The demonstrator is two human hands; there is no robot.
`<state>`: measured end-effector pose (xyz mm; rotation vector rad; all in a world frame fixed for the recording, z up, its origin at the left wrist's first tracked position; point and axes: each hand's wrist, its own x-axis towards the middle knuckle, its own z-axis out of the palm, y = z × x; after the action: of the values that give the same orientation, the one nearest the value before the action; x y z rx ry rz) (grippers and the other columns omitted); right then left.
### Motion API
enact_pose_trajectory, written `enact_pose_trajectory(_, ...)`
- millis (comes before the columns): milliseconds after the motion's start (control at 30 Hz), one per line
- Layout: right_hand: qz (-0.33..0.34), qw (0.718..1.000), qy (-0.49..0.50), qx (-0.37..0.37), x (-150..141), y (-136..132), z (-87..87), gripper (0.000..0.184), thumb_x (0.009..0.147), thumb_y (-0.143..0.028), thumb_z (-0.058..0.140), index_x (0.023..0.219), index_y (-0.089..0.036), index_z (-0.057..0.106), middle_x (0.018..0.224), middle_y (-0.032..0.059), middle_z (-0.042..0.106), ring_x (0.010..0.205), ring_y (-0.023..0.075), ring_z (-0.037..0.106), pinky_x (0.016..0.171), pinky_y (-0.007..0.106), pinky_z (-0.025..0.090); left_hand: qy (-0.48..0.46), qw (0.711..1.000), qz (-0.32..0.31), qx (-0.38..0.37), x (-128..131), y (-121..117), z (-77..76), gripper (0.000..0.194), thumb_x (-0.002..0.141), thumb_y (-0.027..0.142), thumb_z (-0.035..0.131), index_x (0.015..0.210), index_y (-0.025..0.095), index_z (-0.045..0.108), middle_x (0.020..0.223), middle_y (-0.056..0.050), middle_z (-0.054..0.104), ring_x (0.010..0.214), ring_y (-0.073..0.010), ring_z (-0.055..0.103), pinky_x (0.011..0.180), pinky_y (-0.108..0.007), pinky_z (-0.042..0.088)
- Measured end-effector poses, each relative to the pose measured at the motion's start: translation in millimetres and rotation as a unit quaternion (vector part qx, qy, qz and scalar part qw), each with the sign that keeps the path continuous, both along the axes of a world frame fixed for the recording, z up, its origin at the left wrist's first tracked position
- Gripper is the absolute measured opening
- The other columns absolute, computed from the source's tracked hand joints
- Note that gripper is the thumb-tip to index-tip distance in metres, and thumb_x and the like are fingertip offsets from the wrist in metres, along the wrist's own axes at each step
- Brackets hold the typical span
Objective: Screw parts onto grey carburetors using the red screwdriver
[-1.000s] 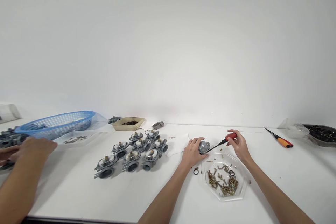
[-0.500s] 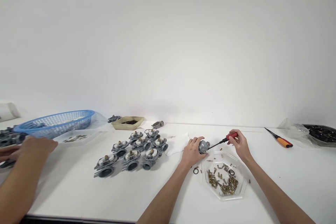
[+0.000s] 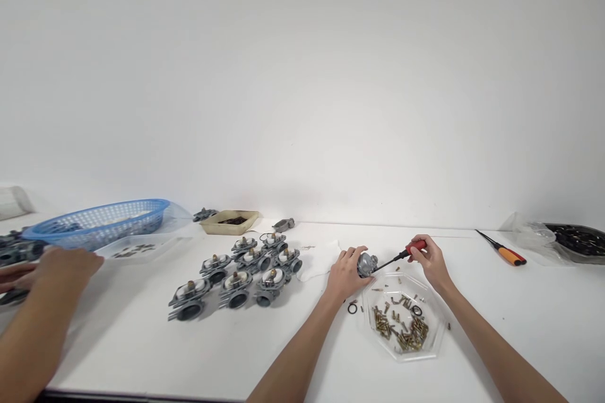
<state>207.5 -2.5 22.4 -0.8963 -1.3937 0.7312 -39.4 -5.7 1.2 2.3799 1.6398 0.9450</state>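
Observation:
My left hand [image 3: 348, 272] is closed around a grey metal carburetor [image 3: 367, 264], steadying it on the white table. In my right hand [image 3: 431, 261] is a screwdriver [image 3: 408, 252] with a red and black handle, gripped between thumb and fingers. Its shaft slants down to the left, and the tip meets the carburetor's side; the exact contact spot is too small to make out. Just below both hands lies a clear octagonal tray [image 3: 412, 354] holding brass jets and small screws. A black O-ring [image 3: 352, 308] rests left of the tray.
Several carburetors [image 3: 235, 289] stand grouped left of my hands. Behind them is a beige tray [image 3: 229, 223]. A blue basket [image 3: 99, 217] and a co-worker's hands [image 3: 66, 264] are at far left. An orange-handled tool [image 3: 509, 255] and a black parts tray [image 3: 579, 242] lie right.
Almost nothing differs. My left hand keeps its hold on the carburetor, and the screwdriver in my right hand stays against it with only a slight shift of the fingers.

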Motion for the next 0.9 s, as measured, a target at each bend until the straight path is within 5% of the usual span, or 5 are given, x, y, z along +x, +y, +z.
enact_pose_trajectory(767,0.018,1.000,0.010,0.014,0.3,2.7,-2.0,0.039,0.077,-0.049,0.074,0.097,-0.021,0.056,0.087,0.0046,0.065,0.071,0.0192,0.065,0.064,0.037,0.059,0.009,1.000,0.008,0.002,0.9,-0.7,-0.3,0.063,0.071,0.033,0.079,0.127,0.033,0.051,0.120,-0.001,0.062,0.113,-0.0259,0.057,0.088,-0.035,0.050)
enact_pose_trajectory(900,0.002,1.000,-0.007,0.002,0.8,2.0,1.1,0.042,0.075,-0.051,0.076,0.098,-0.020,0.057,0.078,0.0037,0.066,0.068,0.0205,0.066,0.054,0.030,0.053,0.012,1.000,0.010,0.003,2.0,-1.6,-0.5,0.062,0.071,0.032,0.078,0.127,0.032,0.051,0.122,-0.002,0.062,0.114,-0.0268,0.056,0.089,-0.036,0.051)
